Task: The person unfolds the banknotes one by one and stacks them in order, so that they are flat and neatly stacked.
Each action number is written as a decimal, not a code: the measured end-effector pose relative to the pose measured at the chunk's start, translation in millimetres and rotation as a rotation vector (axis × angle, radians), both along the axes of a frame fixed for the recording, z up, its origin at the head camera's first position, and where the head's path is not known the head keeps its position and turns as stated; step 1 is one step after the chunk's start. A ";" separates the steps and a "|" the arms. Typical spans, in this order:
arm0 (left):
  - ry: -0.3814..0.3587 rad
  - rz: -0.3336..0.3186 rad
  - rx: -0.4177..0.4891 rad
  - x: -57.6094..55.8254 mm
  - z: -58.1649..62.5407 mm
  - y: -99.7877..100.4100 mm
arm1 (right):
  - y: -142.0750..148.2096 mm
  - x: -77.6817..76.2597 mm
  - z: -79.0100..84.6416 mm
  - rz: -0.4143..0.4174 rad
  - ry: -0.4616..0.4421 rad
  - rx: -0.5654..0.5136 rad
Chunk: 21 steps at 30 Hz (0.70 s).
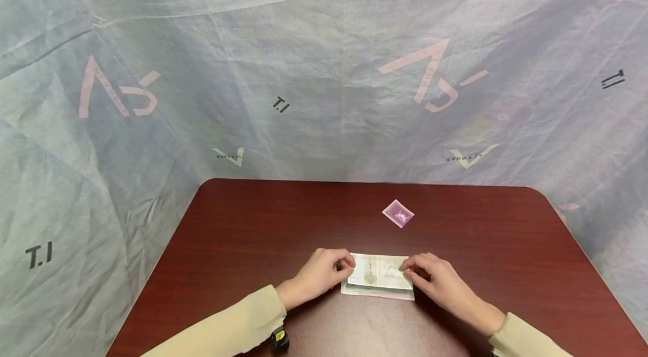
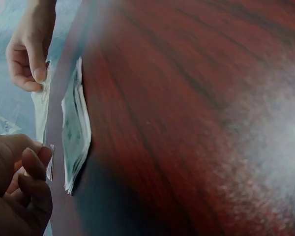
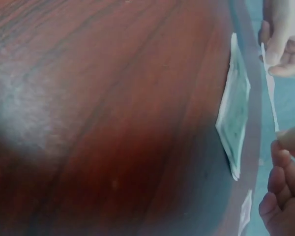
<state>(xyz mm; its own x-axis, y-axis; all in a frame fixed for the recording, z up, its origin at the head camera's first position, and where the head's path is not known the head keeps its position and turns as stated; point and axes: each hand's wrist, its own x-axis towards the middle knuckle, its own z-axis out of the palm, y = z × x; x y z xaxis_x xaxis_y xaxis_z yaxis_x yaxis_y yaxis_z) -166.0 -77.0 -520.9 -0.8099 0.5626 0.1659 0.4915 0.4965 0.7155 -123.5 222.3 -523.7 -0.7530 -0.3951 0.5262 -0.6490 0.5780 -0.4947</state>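
Note:
A pale banknote (image 1: 374, 268) is stretched lengthwise between the two hands. The left hand (image 1: 324, 270) pinches its left end between thumb and fingers, and the right hand (image 1: 445, 282) pinches the right end. Below it, a stack of greenish banknotes (image 1: 377, 293) lies on the table, mostly covered by the raised note in the head view. Both wrist views show a gap between the held note (image 2: 41, 115) and the stack (image 3: 235, 108). Farther back lies a small purple, note-like paper (image 1: 398, 213), turned at an angle.
The dark red wooden table (image 1: 253, 227) has rounded far corners. Grey printed cloth (image 1: 329, 121) hangs behind it and at both sides. A black object with a yellow mark (image 1: 279, 339) is by the left sleeve.

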 end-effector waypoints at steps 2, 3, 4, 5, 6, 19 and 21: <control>0.035 -0.013 -0.042 0.5 -1.8 0.8 | -1.0 -0.1 -3.7 -0.002 0.016 0.032; 0.049 -0.021 -0.059 0.6 -2.8 1.2 | -1.4 -0.2 -5.5 -0.003 0.022 0.046; 0.066 -0.027 -0.075 0.8 -3.6 1.6 | -1.7 -0.4 -7.2 -0.002 0.026 0.056; 0.082 -0.034 -0.091 0.9 -4.5 1.9 | -2.1 -0.8 -8.7 -0.003 0.028 0.065; 0.100 -0.041 -0.104 0.9 -5.5 2.1 | -2.5 -1.3 -10.2 -0.006 0.029 0.074; 0.299 -0.089 -0.185 6.0 -13.1 4.7 | -4.6 -2.1 -21.7 -0.028 -0.026 0.129; 0.311 -0.080 -0.183 6.1 -13.4 4.9 | -4.7 -1.8 -22.3 -0.034 -0.027 0.129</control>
<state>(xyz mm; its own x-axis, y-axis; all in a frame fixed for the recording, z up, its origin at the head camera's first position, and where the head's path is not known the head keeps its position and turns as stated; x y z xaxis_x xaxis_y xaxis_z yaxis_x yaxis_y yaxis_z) -159.9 -72.1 -534.3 -0.6885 0.6657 0.2878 0.7142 0.5536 0.4283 -125.3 217.6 -546.0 -0.7803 -0.4323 0.4519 -0.6153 0.6597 -0.4315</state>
